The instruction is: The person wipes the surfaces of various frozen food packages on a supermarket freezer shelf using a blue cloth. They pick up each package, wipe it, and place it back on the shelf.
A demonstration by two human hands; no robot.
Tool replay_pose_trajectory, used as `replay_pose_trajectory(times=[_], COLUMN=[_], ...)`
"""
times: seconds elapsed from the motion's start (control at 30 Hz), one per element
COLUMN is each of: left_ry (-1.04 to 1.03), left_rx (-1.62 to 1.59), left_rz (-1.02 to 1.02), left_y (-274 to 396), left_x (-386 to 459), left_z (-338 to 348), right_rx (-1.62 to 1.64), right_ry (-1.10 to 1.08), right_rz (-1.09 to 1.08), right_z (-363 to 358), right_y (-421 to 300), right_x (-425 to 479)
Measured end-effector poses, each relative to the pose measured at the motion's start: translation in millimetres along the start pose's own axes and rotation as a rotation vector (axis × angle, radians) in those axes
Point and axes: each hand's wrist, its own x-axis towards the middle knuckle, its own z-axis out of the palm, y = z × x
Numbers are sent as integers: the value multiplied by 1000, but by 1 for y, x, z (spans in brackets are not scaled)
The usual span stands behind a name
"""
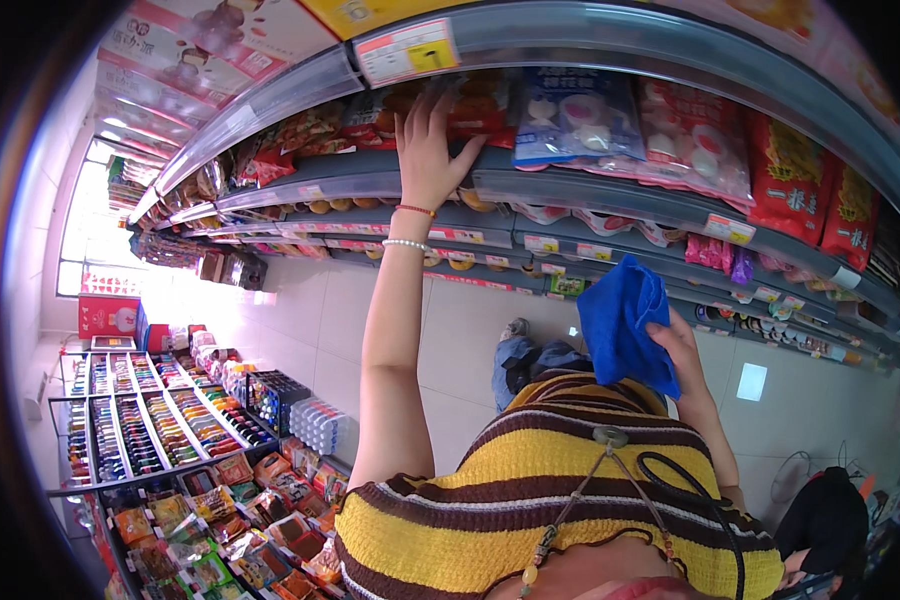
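My left hand (427,142) reaches onto an upper store shelf (307,174), its fingers apart and thumb spread. The fingertips are over red snack packets (484,109); whether they press on them I cannot tell. In my right hand (681,349) is a folded blue cloth (621,322), held in front of my body below the shelves. Right of my left hand stands a blue bag of marshmallows (579,120). Beside it are a pink-and-red bag (694,142) and red snack bags (787,184).
A clear price-label rail (607,45) runs above the reached shelf. Lower shelves carry cups and small packets. Across the tiled floor (457,330) stand a bottle rack (157,420), a black crate (270,401) and bins of packaged snacks (225,510). Another person (825,517) is at lower right.
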Motion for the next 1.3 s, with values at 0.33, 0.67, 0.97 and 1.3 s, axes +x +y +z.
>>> replay_pose_trajectory(times=[0.33, 0.67, 0.97, 1.3], left_ry=[-40, 69, -20, -582], left_rx=[-183, -511, -949, -2281], left_rz=[62, 199, -174, -1347], left_y=[-49, -62, -70, -77], left_x=[-14, -59, -118, -112], left_z=[-3, -45, -75, -69], right_rx=[92, 319, 167, 12], right_ry=[103, 396, 552, 442], right_rz=[-85, -284, -336, -196], right_z=[139, 212, 211, 206], right_y=[49, 75, 97, 115], right_x=[97, 156, 164, 108])
